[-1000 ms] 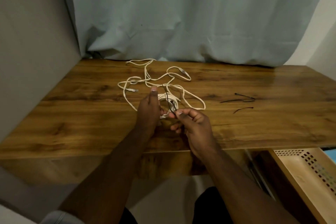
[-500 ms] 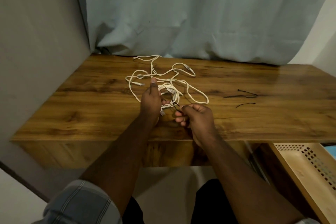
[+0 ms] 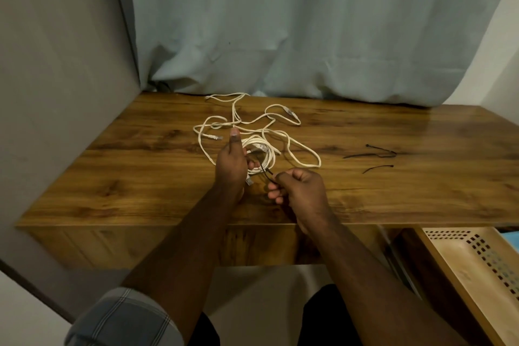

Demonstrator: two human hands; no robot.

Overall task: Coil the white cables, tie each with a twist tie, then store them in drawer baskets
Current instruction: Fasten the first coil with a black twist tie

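Observation:
A coiled white cable (image 3: 262, 150) sits on the wooden table (image 3: 140, 177), gripped by my left hand (image 3: 231, 161) with the thumb pointing up. A black twist tie (image 3: 266, 173) runs from the coil to my right hand (image 3: 299, 189), which pinches its end just right of the coil. More loose white cable (image 3: 266, 121) sprawls in loops behind and to the right of the coil, with plugs showing at its ends.
Spare black twist ties (image 3: 373, 153) lie on the table to the right. A perforated wooden drawer basket (image 3: 477, 275) stands open at the lower right, below the table edge. A pale curtain hangs behind, and a grey wall panel closes the left side.
The view has tilted and pulled back. My right hand has drawn the twist tie down and to the right from the coil. My left hand keeps its hold.

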